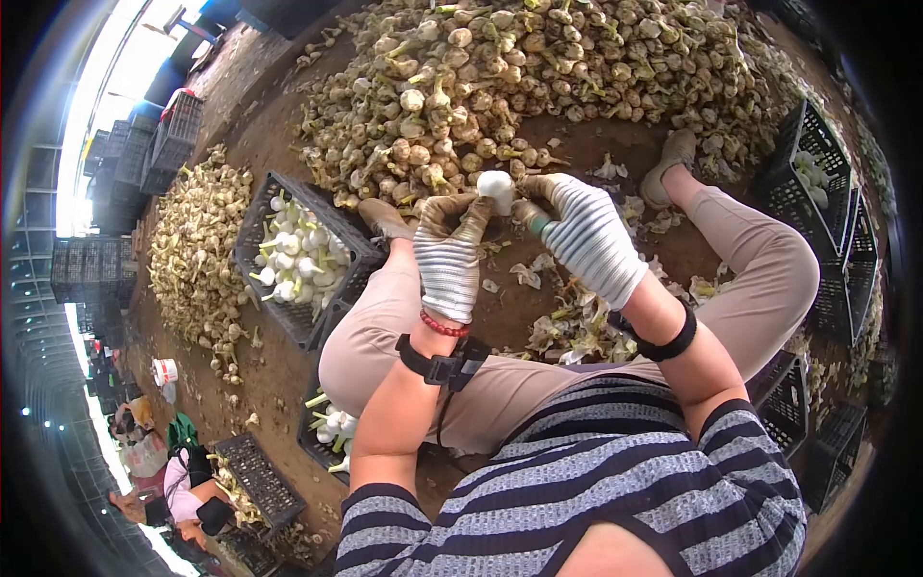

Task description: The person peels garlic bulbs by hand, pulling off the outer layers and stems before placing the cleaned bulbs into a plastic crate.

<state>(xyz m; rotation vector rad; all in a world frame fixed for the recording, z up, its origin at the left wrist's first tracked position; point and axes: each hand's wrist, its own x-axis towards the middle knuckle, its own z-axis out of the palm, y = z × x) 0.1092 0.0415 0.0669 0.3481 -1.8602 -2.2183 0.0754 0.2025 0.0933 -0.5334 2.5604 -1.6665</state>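
Dirt floor (207, 399), garlic heap (538, 67) at twelve o'clock. Your left hand (450, 255) pinches a white bulb (495, 185); right hand (586, 231) alongside, grip unclear. Slack pinch could drop it.

Covered and Unclear Parts

The fingers of the left hand (450, 252) cover the lower part of the white garlic bulb (495, 185). Whether the right hand (585, 226) touches it, I cannot tell. The upper edge cuts the large garlic heap (577, 58). Behind the left leg (363, 361), 1 crate (310, 444) is partly hidden. The distant people (183, 489) are too small for details.
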